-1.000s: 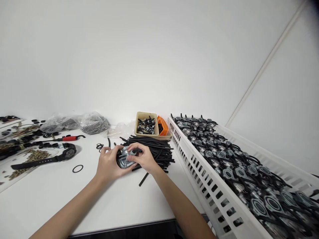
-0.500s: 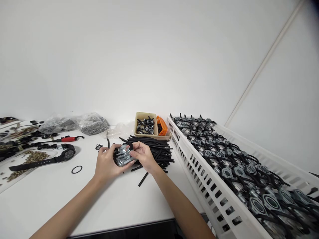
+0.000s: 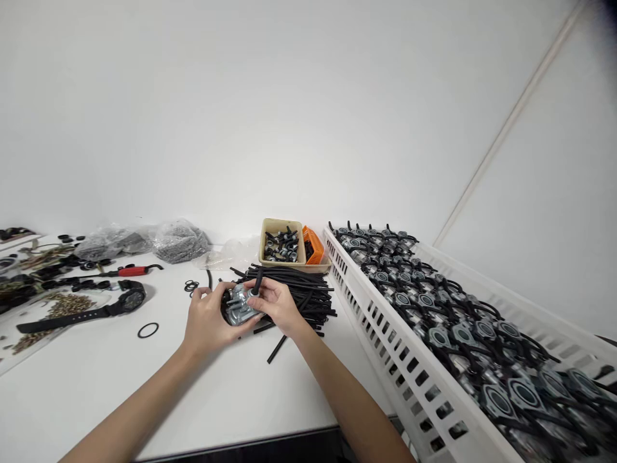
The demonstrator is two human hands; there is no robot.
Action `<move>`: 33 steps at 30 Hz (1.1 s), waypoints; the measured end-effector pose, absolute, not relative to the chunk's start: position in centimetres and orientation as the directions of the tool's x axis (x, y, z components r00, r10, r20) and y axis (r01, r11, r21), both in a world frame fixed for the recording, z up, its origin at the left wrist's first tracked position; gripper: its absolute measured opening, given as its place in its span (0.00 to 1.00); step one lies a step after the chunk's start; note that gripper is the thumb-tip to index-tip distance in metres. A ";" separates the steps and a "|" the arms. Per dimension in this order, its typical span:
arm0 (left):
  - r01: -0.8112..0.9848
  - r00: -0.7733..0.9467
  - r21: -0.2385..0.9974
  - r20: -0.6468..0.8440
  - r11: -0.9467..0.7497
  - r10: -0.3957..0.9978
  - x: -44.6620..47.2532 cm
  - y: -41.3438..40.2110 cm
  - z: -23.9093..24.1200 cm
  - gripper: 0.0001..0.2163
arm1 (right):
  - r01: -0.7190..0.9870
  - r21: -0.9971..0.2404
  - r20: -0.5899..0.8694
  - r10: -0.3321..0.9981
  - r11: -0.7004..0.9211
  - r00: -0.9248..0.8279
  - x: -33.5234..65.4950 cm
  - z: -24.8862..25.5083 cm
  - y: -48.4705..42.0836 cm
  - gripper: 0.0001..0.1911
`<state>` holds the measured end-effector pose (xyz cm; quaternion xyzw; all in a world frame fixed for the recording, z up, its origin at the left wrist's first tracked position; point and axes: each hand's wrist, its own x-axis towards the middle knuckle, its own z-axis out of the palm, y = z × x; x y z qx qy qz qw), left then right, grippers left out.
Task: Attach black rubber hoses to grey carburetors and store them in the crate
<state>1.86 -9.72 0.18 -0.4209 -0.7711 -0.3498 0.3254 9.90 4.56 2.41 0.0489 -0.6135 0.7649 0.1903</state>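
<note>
L hand (image 3: pixel 208 320) grips silver metal part (image 3: pixel 237 313) on its side, R hand (image 3: pixel 279 307) pinches base of upright blk stub (image 3: pixel 259 281) on it, w/ part over wht surface (image 3: pixel 212 405), near blk tubes (image 3: pixel 308 292), L of wht crate (image 3: pixel 385 321).

Person's L-hand grip (image 3: pixel 206 320) cups metal part (image 3: pixel 236 312); R-hand grip (image 3: pixel 276 306) at base of upright blk tube (image 3: pixel 259 280). Loose blk tubes (image 3: pixel 309 290) piled just behind on white worktop (image 3: pixel 231 399). Watch (image 3: pixel 131 299) & red-handled tool (image 3: pixel 132 271) to L; white crate (image 3: pixel 434 368) w/ similar parts (image 3: pixel 463 334) to R; yellow bin (image 3: pixel 283 263) at back.
</note>
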 end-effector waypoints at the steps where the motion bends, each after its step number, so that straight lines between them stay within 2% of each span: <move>1: 0.877 -0.431 0.262 0.799 0.402 0.419 1.9 -9.7 0.2 0.25 | -0.351 -0.920 0.308 0.232 -0.173 -0.923 9.9 2.4 4.5 0.22; 8: 0.903 -0.344 0.174 0.841 0.394 0.418 1.8 -9.7 0.2 0.24 | -0.367 -0.916 0.324 0.239 -0.163 -0.915 9.8 2.2 4.5 0.20; 22: 0.918 -0.290 0.125 0.860 0.377 0.420 2.1 -9.6 0.7 0.24 | -0.399 -0.905 0.354 0.263 -0.145 -0.898 9.5 2.0 4.3 0.18; 27: 0.911 -0.328 0.165 0.846 0.378 0.421 2.1 -9.5 0.6 0.24 | -0.404 -0.907 0.360 0.276 -0.121 -0.891 9.6 2.2 4.4 0.18; 33: 0.882 -0.422 0.257 0.805 0.396 0.417 1.8 -9.5 0.1 0.27 | -0.413 -0.908 0.396 0.181 -0.071 -0.900 10.1 2.6 5.0 0.16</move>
